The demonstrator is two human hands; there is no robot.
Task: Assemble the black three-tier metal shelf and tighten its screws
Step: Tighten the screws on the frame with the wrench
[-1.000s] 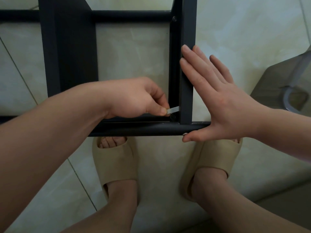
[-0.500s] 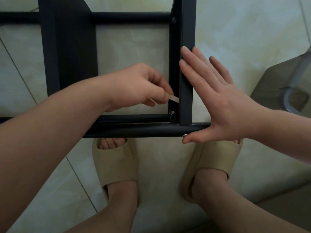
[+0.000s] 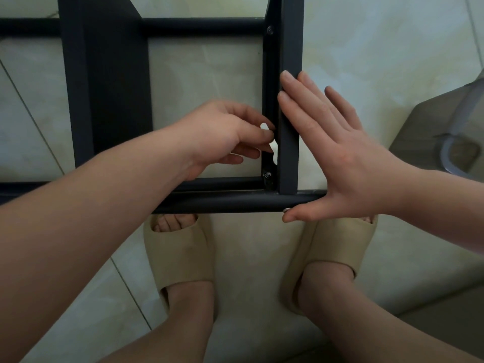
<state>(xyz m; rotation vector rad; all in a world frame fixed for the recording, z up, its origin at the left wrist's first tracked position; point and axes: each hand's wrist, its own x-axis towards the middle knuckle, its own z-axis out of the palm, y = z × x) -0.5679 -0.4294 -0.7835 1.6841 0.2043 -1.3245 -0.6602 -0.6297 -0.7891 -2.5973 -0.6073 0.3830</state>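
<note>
Two hands work at the near right corner of the black shelf frame [image 3: 110,100], which spans the pale tiled floor [image 3: 366,48] just ahead of beige slippers [image 3: 180,255]. The left hand [image 3: 225,134] pinches a small flat wrench [image 3: 273,147] between thumb and fingers, just above the nut [image 3: 267,175] inside the corner. The right hand [image 3: 337,153] lies flat, fingers straight against the upright post [image 3: 289,166], thumb under the front bar [image 3: 222,203].

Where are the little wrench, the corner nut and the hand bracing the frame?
wrench [image 3: 274,153], head view, its pale flat end.
nut [image 3: 267,175], head view, its shiny top.
right hand [image 3: 340,158], head view, middle of its back.
</note>
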